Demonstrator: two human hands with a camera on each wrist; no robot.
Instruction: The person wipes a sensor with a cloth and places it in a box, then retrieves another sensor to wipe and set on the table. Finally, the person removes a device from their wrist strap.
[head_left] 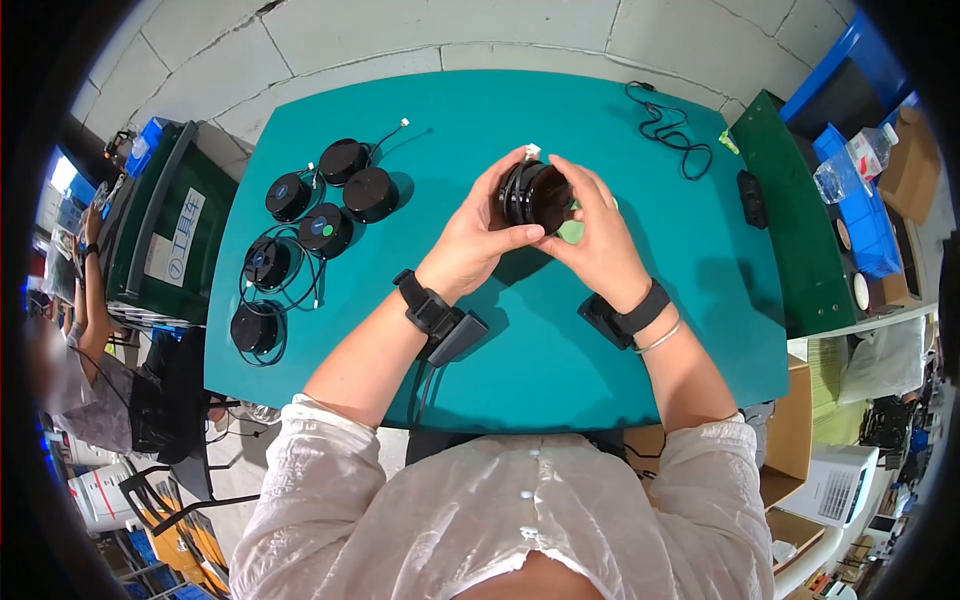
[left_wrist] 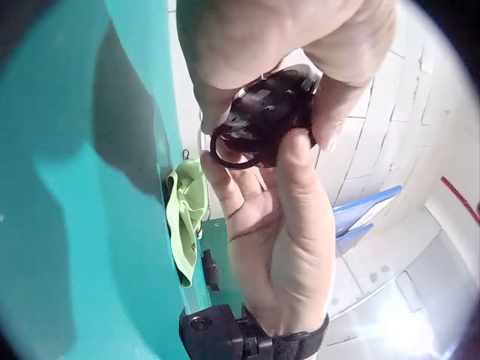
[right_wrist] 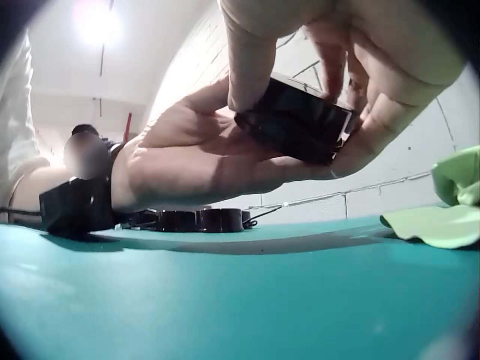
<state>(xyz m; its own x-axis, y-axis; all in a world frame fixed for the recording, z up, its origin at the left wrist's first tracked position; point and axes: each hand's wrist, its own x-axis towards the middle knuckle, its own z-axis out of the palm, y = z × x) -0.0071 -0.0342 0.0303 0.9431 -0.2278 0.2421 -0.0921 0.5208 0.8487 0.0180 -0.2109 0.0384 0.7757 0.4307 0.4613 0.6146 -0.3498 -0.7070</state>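
Observation:
Both hands hold a black, round, puck-shaped device above the green table. Dark cable strands are wrapped about its side, and a white connector sticks out at the top. My left hand grips the left side, its thumb across the near edge. The right hand holds the opposite side between thumb and fingers. In the left wrist view a black cable loop hangs at the device's lower edge. A light green cloth lies beneath and beyond the hands, mostly covered by them in the head view.
Several similar black devices with cables lie on the table's left part. A loose black cable, a yellow-green scrap and a small black object are at the right. Another person is at far left.

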